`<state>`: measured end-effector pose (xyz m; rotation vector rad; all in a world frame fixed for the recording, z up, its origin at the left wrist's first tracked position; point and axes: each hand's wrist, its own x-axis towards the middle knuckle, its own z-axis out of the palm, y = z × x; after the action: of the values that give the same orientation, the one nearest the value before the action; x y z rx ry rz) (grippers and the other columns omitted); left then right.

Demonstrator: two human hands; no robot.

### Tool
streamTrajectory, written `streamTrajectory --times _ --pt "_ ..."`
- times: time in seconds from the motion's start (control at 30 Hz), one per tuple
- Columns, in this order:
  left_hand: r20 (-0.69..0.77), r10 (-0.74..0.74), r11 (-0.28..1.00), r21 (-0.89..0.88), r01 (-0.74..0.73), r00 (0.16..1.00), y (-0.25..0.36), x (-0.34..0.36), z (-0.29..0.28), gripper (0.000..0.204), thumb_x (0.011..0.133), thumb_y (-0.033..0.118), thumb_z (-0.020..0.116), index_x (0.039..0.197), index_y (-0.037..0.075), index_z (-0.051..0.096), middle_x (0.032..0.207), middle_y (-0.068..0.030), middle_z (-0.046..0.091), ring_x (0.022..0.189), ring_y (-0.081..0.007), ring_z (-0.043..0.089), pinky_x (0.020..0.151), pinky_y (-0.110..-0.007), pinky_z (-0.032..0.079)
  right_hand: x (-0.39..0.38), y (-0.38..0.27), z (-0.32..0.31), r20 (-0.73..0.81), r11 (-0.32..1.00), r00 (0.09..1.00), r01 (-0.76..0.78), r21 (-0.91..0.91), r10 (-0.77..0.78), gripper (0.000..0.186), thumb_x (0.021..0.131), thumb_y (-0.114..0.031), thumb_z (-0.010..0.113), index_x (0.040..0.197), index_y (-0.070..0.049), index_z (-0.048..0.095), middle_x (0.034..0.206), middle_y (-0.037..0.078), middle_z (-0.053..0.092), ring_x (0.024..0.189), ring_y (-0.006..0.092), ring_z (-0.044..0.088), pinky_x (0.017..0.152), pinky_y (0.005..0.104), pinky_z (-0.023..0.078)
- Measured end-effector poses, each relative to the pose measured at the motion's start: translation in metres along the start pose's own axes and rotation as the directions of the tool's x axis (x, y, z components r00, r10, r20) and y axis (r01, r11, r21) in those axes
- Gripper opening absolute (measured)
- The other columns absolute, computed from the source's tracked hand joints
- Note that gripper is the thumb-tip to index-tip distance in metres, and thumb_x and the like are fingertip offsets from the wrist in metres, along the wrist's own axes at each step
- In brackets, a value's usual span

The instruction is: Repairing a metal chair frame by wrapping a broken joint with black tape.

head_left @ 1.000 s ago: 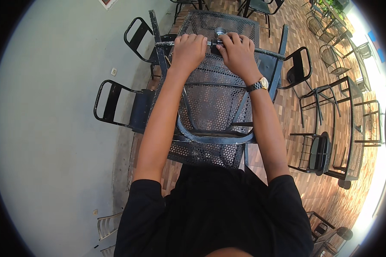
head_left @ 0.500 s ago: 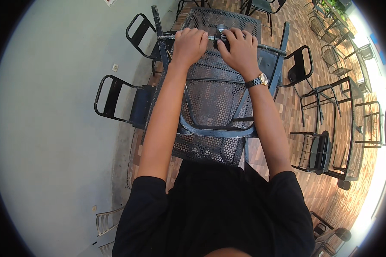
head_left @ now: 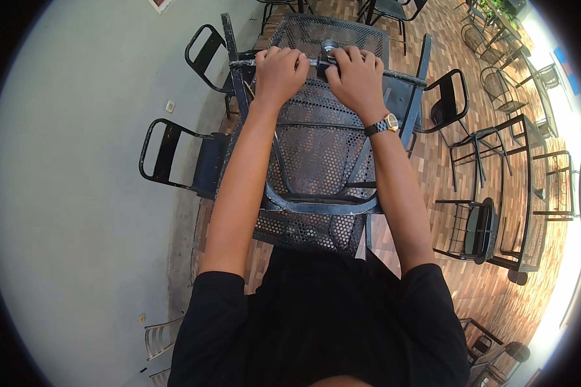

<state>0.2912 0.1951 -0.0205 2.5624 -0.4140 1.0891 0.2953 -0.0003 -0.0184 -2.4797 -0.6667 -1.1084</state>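
- Pale gray wall (head_left: 77, 161) fills the left side of the frame, while a floor (head_left: 429, 164) patterned in brown, wood-toned blocks runs down the right.
- Just above the center, a dark, perforated metal table (head_left: 323, 158) carries a worn metal frame (head_left: 323, 208), its curved rail toward the person and its two straight legs rising at upper left and upper right.
- Across those legs, near the top of the frame, lies a crossbar (head_left: 403, 78), its dark paint chipped to a lighter tone toward the left end.
- Left of the crossbar's middle, the person's left hand (head_left: 281, 72) is clenched, fingers folded over the bar.
- Right of the middle, the right hand (head_left: 356, 74) is also curled over the bar, its thumb beside a small black piece (head_left: 323, 68); whether the fingers grip that piece too cannot be told.
- Just above the black piece shows a round silver part (head_left: 330, 45).
- A dark-banded watch (head_left: 382, 125) circles the right wrist, and a black shirt (head_left: 323, 316) spans the lower center.
- Black metal chairs flank the table, two at left (head_left: 166, 151) and one at right (head_left: 455, 97).
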Motion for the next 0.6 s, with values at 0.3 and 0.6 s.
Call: streamTrajectory --times 0.3,0.6 --pt "0.064 -0.025 0.999 0.021 0.024 0.998 -0.002 -0.001 -0.002 0.024 0.1 0.026 0.059 0.087 0.01 0.071 0.088 -0.0029 0.07 0.092 -0.0267 0.064 0.092 -0.045 0.042 0.008 0.025 -0.003 0.046 0.976 0.975 -0.213 -0.05 0.215 0.036 0.095 -0.045 0.061 0.101 -0.016 0.08 0.1 0.005 0.076 0.094 0.0332 0.066 0.092 0.0471 0.044" --pt "-0.006 0.0 0.997 0.081 0.001 1.0 -0.001 0.001 0.003 0.023 0.097 0.024 0.06 0.082 0.01 0.071 0.083 -0.0016 0.07 0.087 -0.0269 0.065 0.091 -0.045 0.042 0.006 0.0 0.011 -0.103 0.999 0.994 -0.021 -0.037 0.017 0.029 0.095 -0.041 0.064 0.097 -0.015 0.077 0.101 0.004 0.072 0.095 0.0306 0.065 0.089 0.0485 0.042"
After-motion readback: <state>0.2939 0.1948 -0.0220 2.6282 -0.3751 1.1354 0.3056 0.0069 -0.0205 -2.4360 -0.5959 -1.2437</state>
